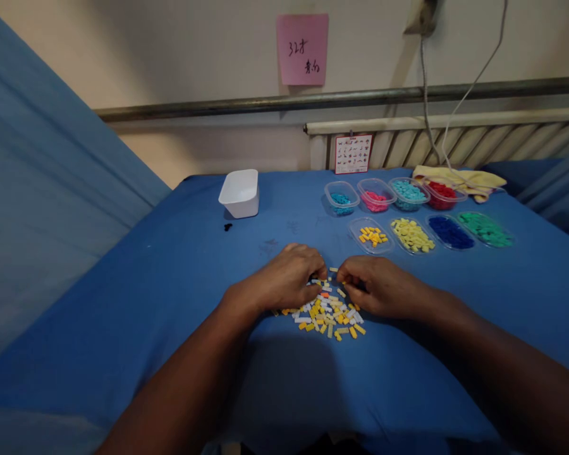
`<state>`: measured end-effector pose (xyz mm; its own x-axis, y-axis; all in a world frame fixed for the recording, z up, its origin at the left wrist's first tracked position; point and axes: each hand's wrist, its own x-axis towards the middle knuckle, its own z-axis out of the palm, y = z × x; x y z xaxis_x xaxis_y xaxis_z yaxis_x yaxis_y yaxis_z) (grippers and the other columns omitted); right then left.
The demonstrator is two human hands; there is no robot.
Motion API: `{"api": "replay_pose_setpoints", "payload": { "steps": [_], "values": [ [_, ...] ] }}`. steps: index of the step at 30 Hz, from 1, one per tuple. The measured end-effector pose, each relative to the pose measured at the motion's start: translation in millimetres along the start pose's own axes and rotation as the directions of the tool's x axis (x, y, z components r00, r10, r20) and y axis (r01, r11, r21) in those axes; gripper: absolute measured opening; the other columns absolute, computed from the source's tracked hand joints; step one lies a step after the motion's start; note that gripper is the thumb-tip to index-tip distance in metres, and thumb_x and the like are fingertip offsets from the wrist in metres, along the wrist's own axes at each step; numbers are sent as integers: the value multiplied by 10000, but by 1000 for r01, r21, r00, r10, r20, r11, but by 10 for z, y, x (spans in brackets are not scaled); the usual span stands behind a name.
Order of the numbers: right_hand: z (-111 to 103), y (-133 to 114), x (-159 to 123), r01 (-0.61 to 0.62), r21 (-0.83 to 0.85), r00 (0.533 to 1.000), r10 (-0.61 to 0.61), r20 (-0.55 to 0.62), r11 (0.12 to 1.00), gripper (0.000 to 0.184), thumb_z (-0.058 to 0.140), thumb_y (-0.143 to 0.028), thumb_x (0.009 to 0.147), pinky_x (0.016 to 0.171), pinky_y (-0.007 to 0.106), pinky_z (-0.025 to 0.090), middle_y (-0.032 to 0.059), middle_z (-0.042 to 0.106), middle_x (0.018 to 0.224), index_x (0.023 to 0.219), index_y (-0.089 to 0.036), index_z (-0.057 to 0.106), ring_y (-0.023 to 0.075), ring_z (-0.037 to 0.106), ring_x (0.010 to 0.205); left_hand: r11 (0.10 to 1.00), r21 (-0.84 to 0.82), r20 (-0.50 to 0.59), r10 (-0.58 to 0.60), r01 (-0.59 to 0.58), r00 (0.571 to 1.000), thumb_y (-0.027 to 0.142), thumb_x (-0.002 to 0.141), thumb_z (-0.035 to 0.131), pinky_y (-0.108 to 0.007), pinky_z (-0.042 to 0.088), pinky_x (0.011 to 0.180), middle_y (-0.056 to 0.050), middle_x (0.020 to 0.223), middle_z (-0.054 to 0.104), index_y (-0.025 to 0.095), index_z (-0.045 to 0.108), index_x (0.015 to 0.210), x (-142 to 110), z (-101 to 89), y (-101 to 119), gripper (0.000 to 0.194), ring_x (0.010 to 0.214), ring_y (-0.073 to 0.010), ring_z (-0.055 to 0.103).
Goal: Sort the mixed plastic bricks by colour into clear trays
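Observation:
A loose pile of small toy bricks (pixel 332 313), mostly yellow, pale yellow and white with an orange one, lies on the blue cloth in front of me. At the pile's upper left edge is my left hand (pixel 289 278), its fingers curled down and closed; what they hold, if anything, is hidden. My right hand (pixel 384 285) is on the right side of the pile, thumb and fingers pinched together. A bit of yellow brick (pixel 344 282) shows at its fingertips. A few single bricks lie in the gap between the two hands.
Clear tubs of sorted bricks stand in two rows at the back right, including orange-yellow (pixel 373 237), pale yellow (pixel 411 236), dark blue (pixel 450 232) and green (pixel 484 229). A white bin (pixel 239 194) stands back left, small black pieces (pixel 228 227) before it. A yellow cloth (pixel 459 179) lies behind.

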<state>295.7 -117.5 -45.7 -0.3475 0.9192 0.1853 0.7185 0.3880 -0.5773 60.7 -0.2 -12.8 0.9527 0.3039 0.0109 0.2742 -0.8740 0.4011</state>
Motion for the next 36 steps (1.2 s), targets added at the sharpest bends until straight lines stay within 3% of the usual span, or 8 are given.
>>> {"api": "replay_pose_setpoints", "payload": {
  "steps": [6, 12, 21, 26, 28, 31, 33, 36],
  "values": [
    [10, 39, -19, 78, -9, 996, -78, -35, 997, 209, 625, -113, 926, 733, 298, 481, 39, 735, 910, 1071, -208, 742, 179, 677, 774, 1000, -11, 30, -3, 3, 1000, 169, 907, 701, -428, 444, 1053, -42, 1102, 751, 233, 728, 1106, 3, -48, 36, 210, 1076, -252, 673],
    [20, 27, -17, 38, 17, 998, -37, -50, 999, 142, 623, -138, 943, 680, 285, 445, 25, 722, 890, 1036, -205, 707, 158, 634, 719, 999, -36, 27, -7, 8, 1000, 103, 869, 666, -424, 460, 1059, -50, 1140, 754, 238, 740, 1116, 3, -20, 59, 291, 1118, -256, 680],
    [45, 6, -22, -50, 85, 998, 53, -39, 995, 108, 621, -157, 963, 648, 280, 417, -1, 729, 834, 1026, -209, 691, 150, 614, 692, 999, -32, 6, -10, 10, 1000, 102, 947, 609, -401, 469, 989, -40, 1027, 748, 214, 732, 982, 15, -58, 99, 170, 997, -222, 686],
    [84, 2, -12, -66, 185, 993, 83, -82, 980, 123, 646, -172, 967, 628, 271, 445, -6, 731, 820, 1055, -215, 722, 150, 637, 693, 981, -182, -59, -81, 69, 995, 120, 914, 646, -347, 501, 902, -33, 999, 753, 205, 732, 965, -4, -76, 69, 131, 921, -188, 674],
    [115, -4, 1, -70, 254, 987, 104, -122, 965, 89, 678, -211, 971, 625, 270, 472, -4, 739, 816, 1037, -219, 737, 152, 655, 697, 913, -388, -86, -177, 131, 981, 180, 912, 674, -310, 510, 799, -32, 957, 746, 192, 729, 969, -6, -67, 45, 81, 845, -168, 662],
    [178, -14, 37, -68, 355, 969, 146, -199, 933, 95, 716, -275, 979, 642, 284, 520, 6, 774, 849, 1050, -228, 756, 160, 690, 714, 698, -701, -118, -319, 149, 940, 297, 894, 749, -268, 492, 686, -13, 849, 710, 173, 722, 976, 24, -23, 16, 152, 721, -131, 625],
    [217, -17, 66, -67, 414, 953, 181, -243, 908, 118, 725, -302, 983, 664, 303, 553, 14, 797, 880, 1074, -233, 757, 171, 719, 735, 600, -791, -152, -387, 123, 909, 334, 852, 813, -244, 457, 638, 11, 766, 667, 164, 725, 943, 64, 15, 14, 212, 658, -106, 584],
    [247, -18, 100, -52, 456, 922, 218, -320, 888, 165, 741, -327, 981, 722, 333, 598, 31, 818, 929, 1117, -233, 749, 196, 765, 812, 538, -834, -150, -436, 123, 888, 342, 805, 869, -235, 451, 621, 16, 724, 654, 159, 736, 909, 132, 74, 49, 249, 637, -99, 578]
  ]
}}
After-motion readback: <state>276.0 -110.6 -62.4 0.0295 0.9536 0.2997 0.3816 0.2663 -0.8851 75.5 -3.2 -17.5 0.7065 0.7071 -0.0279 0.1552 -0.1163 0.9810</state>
